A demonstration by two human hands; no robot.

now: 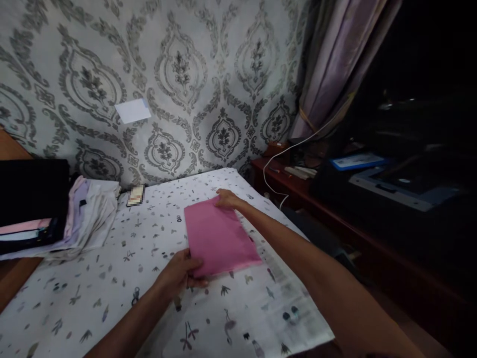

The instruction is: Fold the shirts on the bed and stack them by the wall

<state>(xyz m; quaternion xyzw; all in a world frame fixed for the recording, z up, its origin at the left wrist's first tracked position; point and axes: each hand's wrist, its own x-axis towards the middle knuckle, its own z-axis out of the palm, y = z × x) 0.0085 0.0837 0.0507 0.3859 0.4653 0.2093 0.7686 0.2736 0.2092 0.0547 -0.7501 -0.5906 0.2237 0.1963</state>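
A pink folded cloth (221,238) lies over the white patterned sheet (149,278), in the middle of the head view. My left hand (184,268) grips its near left corner, thumb on top and fingers underneath. At the far edge, my right hand (226,199) pinches the cloth near its upper right corner. Parts of the fingers of both hands are hidden by the cloth. Whether the cloth rests flat on the sheet or is slightly raised, I cannot tell.
A stack of folded clothes (93,214) stands at the left, with black cloth (33,191) on top. A small blurred item (135,195) lies near the wall. On the right is a dark red desk (316,199) with a white cable (278,154) and a blue-edged item (357,161).
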